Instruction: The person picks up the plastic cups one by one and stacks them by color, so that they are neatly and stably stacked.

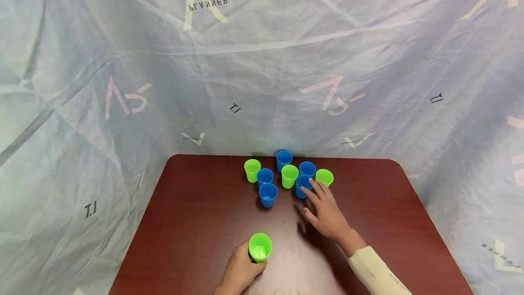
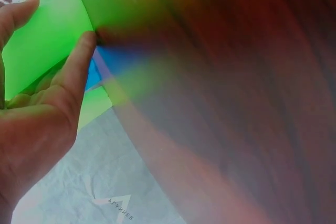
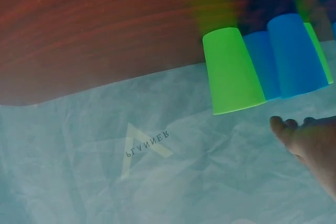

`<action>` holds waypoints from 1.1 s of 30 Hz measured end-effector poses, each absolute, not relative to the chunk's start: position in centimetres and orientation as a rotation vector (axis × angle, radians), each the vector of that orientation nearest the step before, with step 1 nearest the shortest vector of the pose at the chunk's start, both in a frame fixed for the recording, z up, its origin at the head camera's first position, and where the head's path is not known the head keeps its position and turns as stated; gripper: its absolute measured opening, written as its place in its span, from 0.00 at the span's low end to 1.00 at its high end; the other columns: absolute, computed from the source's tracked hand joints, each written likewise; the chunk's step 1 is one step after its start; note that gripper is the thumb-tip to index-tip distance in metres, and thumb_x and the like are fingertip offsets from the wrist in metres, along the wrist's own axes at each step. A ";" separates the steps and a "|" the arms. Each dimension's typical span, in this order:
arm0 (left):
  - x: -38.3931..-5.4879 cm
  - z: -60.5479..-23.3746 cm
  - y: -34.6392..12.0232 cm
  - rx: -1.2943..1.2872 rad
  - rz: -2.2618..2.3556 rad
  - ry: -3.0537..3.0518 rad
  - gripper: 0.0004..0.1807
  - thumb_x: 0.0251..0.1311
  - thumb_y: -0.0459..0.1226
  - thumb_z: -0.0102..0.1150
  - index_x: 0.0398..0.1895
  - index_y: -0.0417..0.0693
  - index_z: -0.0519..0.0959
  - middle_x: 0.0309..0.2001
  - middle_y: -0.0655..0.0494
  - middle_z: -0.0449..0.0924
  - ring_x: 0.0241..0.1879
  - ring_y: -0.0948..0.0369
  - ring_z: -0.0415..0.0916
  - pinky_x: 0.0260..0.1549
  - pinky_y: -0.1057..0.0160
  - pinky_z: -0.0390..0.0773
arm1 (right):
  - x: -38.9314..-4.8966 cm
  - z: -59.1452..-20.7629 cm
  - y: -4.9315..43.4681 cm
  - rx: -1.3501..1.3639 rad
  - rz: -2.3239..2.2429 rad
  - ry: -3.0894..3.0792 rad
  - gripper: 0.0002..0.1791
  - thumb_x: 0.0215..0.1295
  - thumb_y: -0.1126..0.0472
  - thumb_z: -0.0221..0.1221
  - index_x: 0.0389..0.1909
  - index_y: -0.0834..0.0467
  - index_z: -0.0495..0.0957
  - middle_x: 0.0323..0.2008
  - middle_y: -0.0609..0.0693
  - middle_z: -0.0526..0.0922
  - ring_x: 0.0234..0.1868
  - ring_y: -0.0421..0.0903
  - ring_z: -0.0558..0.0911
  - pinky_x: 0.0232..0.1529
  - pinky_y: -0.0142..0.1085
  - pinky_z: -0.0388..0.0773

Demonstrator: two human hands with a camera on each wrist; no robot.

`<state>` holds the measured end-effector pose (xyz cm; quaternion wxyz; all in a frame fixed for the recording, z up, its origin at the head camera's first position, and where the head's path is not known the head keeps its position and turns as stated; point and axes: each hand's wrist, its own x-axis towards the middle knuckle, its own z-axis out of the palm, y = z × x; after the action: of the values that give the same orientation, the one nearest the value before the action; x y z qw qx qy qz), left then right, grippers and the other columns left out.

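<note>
Nearest, the left hand (image 1: 242, 267) is gripping a bright-green tapered plastic cup (image 1: 259, 247) with curled fingers, seemingly steadying it mouth-up; farther over the reddish-brown table (image 1: 196, 222), the right hand (image 1: 329, 213), fingers spread, is hovering by a blue tapered plastic cup (image 1: 301, 183).

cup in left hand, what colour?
Bright green. The cup in the left hand shows best in the head view.

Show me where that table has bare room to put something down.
In the head view, the reddish-brown tabletop is bare between its left edge and the leftmost green cup, and between the cream sleeve and the table's right edge. The far middle is crowded: blue cups and other green cups stand close together there.
</note>
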<state>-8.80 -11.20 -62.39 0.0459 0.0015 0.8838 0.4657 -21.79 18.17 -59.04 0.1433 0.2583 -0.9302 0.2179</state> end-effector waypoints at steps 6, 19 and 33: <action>-8.5 -62.5 -11.1 0.018 1.419 2.740 0.27 0.42 0.35 0.80 0.50 0.46 0.84 0.44 0.55 0.89 0.45 0.59 0.85 0.46 0.57 0.84 | -21.8 -59.2 18.3 0.690 0.455 -2.781 0.45 0.69 0.43 0.67 0.83 0.49 0.61 0.85 0.60 0.54 0.84 0.70 0.50 0.76 0.76 0.48; -8.5 -62.4 -11.0 0.002 1.416 2.750 0.26 0.41 0.35 0.80 0.49 0.46 0.84 0.43 0.55 0.90 0.45 0.59 0.86 0.45 0.58 0.84 | -23.7 -60.0 19.9 0.623 0.343 -2.854 0.54 0.61 0.49 0.75 0.84 0.51 0.57 0.85 0.63 0.49 0.84 0.72 0.47 0.74 0.79 0.46; -8.5 -63.0 -11.0 -0.017 1.379 2.759 0.28 0.44 0.37 0.81 0.53 0.49 0.84 0.47 0.56 0.90 0.49 0.59 0.86 0.49 0.56 0.84 | -25.5 -60.3 20.8 0.530 0.270 -2.903 0.48 0.66 0.57 0.71 0.83 0.52 0.58 0.85 0.67 0.49 0.84 0.74 0.46 0.74 0.80 0.48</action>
<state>-8.53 -11.00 -62.97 0.0287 -0.0056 0.8941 0.4469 -25.50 20.81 -60.33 0.0890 0.1782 -0.9757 0.0908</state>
